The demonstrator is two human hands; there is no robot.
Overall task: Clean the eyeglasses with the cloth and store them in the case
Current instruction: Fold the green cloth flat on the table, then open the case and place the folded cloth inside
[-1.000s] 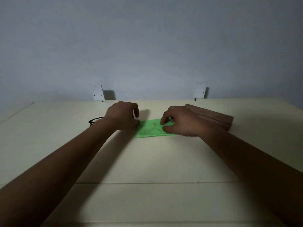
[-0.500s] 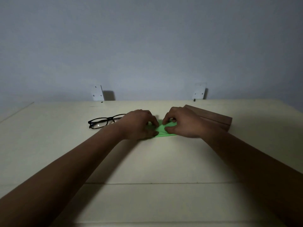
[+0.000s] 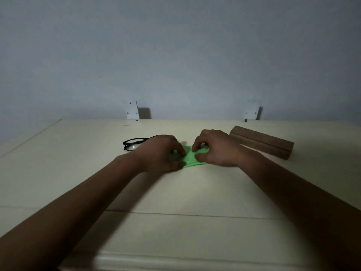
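Both hands, left hand (image 3: 162, 153) now drawn in beside right hand (image 3: 216, 148), pinch the bunched bright-green cleaning cloth (image 3: 192, 157); black-framed eyeglasses (image 3: 134, 144) left of the grip await wiping.

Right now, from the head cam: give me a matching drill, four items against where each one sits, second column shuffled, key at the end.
Things:
1. eyeglasses
2. green cloth
3. brown case
4. wall brackets

Places:
A. far right on the table, shut, touched by neither hand
B. behind the table's far edge, on the wall
C. on the table under the fingertips of the left hand and right hand
D. flat on the table beyond the left hand, partly hidden by it

Pairs: 1-D, 2-C, 3-A, 4-B
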